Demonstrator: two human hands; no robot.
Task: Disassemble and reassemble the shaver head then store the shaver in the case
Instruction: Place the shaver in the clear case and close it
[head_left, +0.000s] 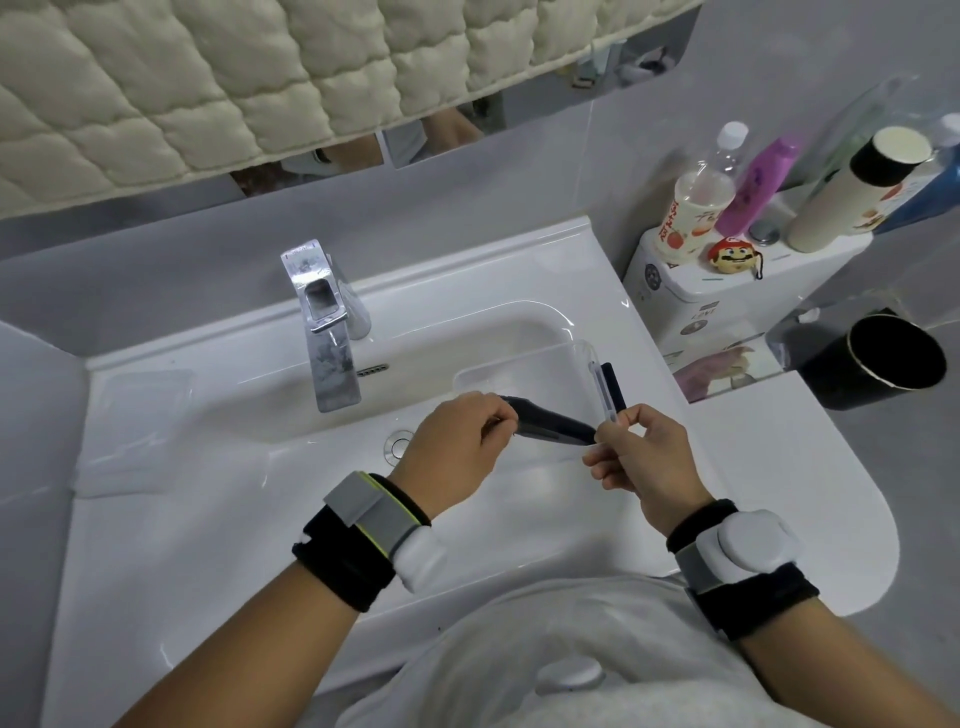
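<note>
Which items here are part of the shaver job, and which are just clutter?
In the job:
- dark shaver, held by left hand
- right hand, pinching its right end
- clear case in the sink

Just lying about:
- faucet
- bottles on the toilet tank
- Mario figure
- black cup

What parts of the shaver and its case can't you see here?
- Head view: shaver ends are covered by the left hand and right hand.
- Shaver head: on or off, hidden.
- Clear case: see-through, edges faint.
</note>
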